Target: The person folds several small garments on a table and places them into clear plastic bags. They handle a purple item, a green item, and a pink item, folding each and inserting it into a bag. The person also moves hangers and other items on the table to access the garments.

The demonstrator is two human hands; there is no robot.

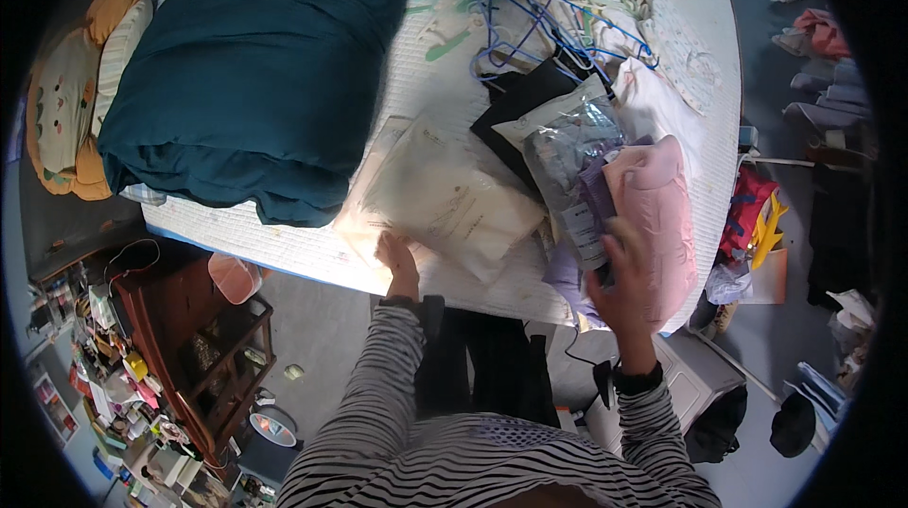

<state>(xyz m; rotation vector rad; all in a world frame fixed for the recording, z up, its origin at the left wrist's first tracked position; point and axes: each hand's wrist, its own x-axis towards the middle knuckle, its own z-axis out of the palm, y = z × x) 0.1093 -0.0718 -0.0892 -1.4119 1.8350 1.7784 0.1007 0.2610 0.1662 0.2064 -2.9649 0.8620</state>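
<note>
My left hand (399, 263) is curled at the lower left edge of some pale, frosted plastic packaging bags (447, 203) on the bed, seemingly pinching that edge. Print marks the top bag. My right hand (624, 281), blurred, has its fingers apart with nothing visibly held. It hovers at or touches the lower end of a clear plastic bag (567, 160) with grey-blue contents. Beside it lies a puffy pink folded item (660, 238). Purple fabric (596, 185) shows between the two, and a black flat item (507, 121) is partly under the clear bag.
A large dark teal folded quilt (262, 75) covers the bed's left part. Tangled blue and green hangers (532, 4) lie at the far side near white clothes (656, 93). On the left stands a brown wooden cabinet (170, 338); a white box-shaped appliance (667, 380) is at lower right.
</note>
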